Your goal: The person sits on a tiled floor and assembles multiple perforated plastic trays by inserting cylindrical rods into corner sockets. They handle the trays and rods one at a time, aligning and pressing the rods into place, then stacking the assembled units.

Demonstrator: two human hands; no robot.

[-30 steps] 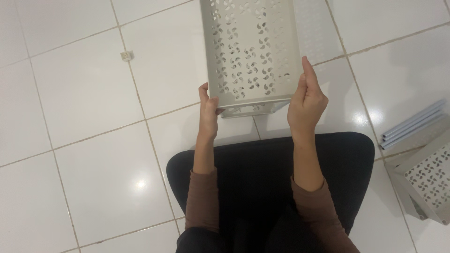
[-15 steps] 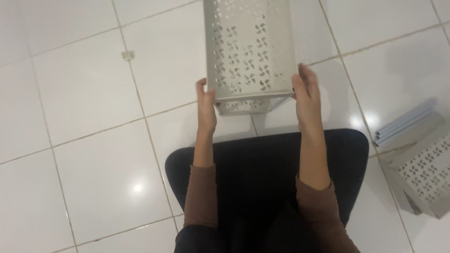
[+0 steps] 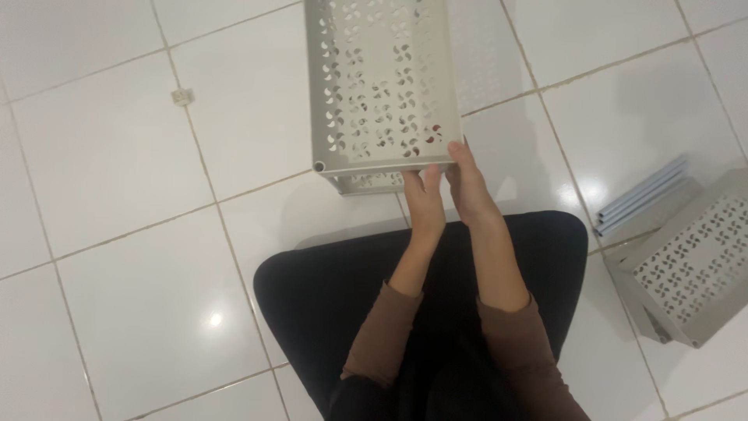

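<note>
- Left hand [image 3: 425,204] and right hand [image 3: 467,191] side by side, both gripping the near right corner of the perforated grey metal tray [image 3: 378,86].
- Likely stiff, light, smooth; thin rim probably best gripped at both sides.
- Beyond: open white tiled floor [image 3: 109,156].
- Far right: second perforated tray [image 3: 689,261], grey rods [image 3: 643,195].

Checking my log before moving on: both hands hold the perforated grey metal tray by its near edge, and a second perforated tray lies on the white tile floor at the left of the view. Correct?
Not quite. The second perforated tray lies at the right of the head view, not the left, next to some grey tubes. The rest holds: left hand and right hand hold the perforated grey metal tray by its near edge, above the white tile floor.
</note>
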